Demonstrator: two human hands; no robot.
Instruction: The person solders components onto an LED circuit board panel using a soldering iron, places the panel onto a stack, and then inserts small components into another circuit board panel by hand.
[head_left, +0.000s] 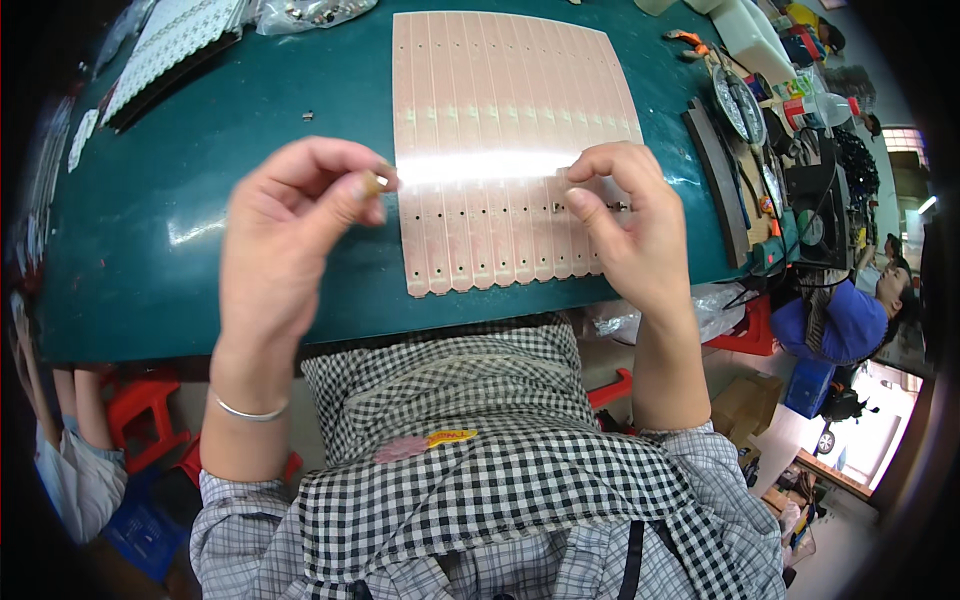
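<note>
A large pale pink panel of long narrow strips (480, 85), with rows of small dark holes, lies on the green table. My left hand (290, 215) is raised beside its left edge, thumb and forefinger pinched on a small shiny metal piece (383, 181). Over the panel's right part hovers my right hand (640, 220), its thumb and forefinger curled close together; whatever is between them is too small to make out. Near those fingertips a small metal part (558, 207) sits on a strip. Another small part (622, 206) shows by the palm.
A single small part (308, 116) lies on the green table (150, 270) to the left. At the far left are a stack of white perforated sheets (175, 50) and a clear bag of parts (310, 12). Orange-handled pliers (688, 42), a dark bar (715, 180) and a bottle (820, 110) crowd the right.
</note>
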